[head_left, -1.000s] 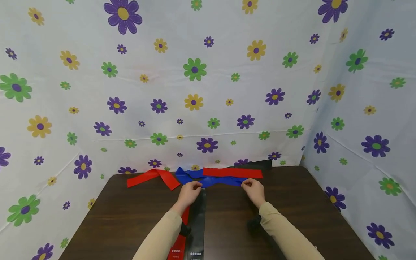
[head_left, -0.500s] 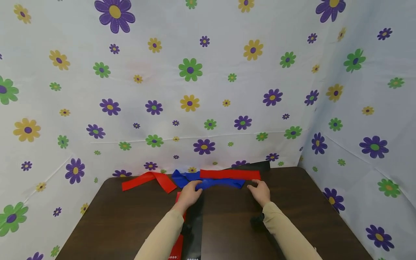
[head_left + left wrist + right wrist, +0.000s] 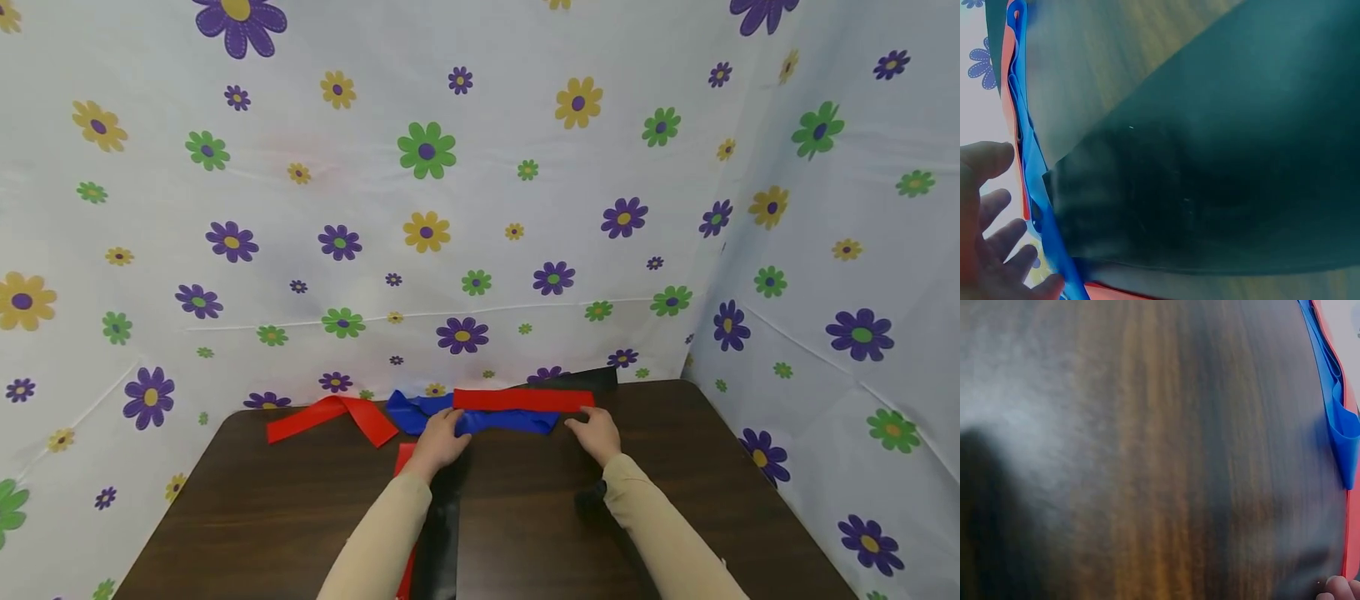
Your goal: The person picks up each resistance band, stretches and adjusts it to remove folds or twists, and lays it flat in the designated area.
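A red resistance band (image 3: 525, 401) lies flat and sideways at the back of the table, over a crumpled blue resistance band (image 3: 517, 422). My left hand (image 3: 438, 442) is at the red band's left end, fingertips over the blue one. In the left wrist view that hand (image 3: 991, 231) has its thumb and fingers apart beside the blue band (image 3: 1035, 156). My right hand (image 3: 596, 433) reaches the red band's right end, index fingertip at the lower corner and thumb apart. In the right wrist view only fingertips (image 3: 1339, 589) show, close to the red edge.
A black band (image 3: 581, 382) sticks out behind the red one. Another red band (image 3: 330, 412) lies bent at back left. A long black band (image 3: 442, 533) and a red band (image 3: 405, 454) run toward me under my left arm. Flowered cloth (image 3: 360, 167) hangs behind the dark wooden table (image 3: 247, 500).
Both hands have let go of the blue band, leaving it crumpled on the table. They have moved forward to the ends of the red band. The head view has turned slightly right.
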`<state>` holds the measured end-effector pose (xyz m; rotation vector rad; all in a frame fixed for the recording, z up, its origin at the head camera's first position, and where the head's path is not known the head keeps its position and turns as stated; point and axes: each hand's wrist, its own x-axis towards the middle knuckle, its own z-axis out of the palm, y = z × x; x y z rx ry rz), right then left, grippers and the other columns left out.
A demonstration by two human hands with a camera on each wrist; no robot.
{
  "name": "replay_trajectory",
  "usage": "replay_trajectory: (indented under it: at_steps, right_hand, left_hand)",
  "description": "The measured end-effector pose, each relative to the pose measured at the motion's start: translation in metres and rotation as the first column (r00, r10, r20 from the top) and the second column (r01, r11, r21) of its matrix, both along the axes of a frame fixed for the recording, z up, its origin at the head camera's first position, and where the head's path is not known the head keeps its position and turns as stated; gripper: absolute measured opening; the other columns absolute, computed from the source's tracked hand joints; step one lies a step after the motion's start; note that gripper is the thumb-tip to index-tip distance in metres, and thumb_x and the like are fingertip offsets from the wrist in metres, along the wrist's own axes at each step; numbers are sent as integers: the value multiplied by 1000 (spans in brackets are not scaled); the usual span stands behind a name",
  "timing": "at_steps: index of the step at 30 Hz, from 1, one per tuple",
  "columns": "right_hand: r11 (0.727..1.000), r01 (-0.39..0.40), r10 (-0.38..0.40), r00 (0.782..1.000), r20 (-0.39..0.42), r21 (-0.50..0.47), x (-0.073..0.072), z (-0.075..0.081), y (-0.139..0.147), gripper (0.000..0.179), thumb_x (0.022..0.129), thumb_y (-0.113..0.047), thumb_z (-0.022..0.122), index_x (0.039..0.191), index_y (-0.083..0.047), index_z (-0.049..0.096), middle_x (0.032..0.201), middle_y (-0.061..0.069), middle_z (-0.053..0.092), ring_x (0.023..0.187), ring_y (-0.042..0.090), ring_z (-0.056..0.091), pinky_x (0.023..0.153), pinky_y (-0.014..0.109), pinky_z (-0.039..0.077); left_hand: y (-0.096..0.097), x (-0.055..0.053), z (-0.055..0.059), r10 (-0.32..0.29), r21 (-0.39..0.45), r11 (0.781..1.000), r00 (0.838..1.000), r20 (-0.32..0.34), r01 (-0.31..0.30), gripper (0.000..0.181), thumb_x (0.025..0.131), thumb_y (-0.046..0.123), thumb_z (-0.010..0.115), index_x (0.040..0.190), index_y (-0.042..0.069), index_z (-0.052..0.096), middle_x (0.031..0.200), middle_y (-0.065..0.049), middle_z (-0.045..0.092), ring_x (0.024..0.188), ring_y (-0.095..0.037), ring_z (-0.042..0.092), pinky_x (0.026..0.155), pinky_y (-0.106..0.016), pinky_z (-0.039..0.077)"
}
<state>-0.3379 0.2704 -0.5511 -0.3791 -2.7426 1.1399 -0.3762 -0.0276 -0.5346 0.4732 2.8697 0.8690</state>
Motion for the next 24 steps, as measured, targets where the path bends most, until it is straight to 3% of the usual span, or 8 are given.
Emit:
replay_trajectory:
  at_steps: [6, 11, 17, 24]
  right_hand:
    - [999, -21, 20, 999, 31, 44, -7, -2, 5, 58, 90, -25, 62, 133, 12, 49, 140, 39, 35, 127, 53, 37, 105, 60, 30]
    - [998, -26, 21, 996, 90, 53, -12, -3, 8, 63, 91, -28, 60, 136, 13, 44, 143, 41, 28, 131, 55, 30, 106, 63, 26]
    - [995, -70, 59, 987, 151, 68, -16, -1, 7, 65, 93, -30, 59, 138, 14, 41, 144, 42, 25, 132, 56, 27, 106, 63, 25]
    - [995, -70, 61, 990, 126, 66, -17, 2, 9, 61, 92, -28, 61, 132, 16, 48, 142, 39, 33, 128, 54, 35, 105, 60, 29]
  left_hand:
    - [5, -7, 4, 30, -100, 995, 999, 40, -26, 60, 91, 30, 65, 144, 8, 46, 150, -19, 36, 140, -42, 24, 108, -62, 22]
    - [6, -12, 2, 39, -121, 992, 996, 76, -29, 63, 91, 33, 64, 146, 10, 43, 151, -21, 32, 140, -44, 21, 108, -64, 20]
    - [7, -15, -1, 46, -115, 993, 992, 119, -32, 65, 93, 35, 62, 149, 11, 39, 153, -23, 27, 140, -46, 18, 109, -64, 19]
    - [11, -19, -3, 44, -128, 991, 989, 143, -26, 66, 93, 38, 60, 150, 12, 38, 155, -22, 25, 141, -45, 17, 109, -64, 17]
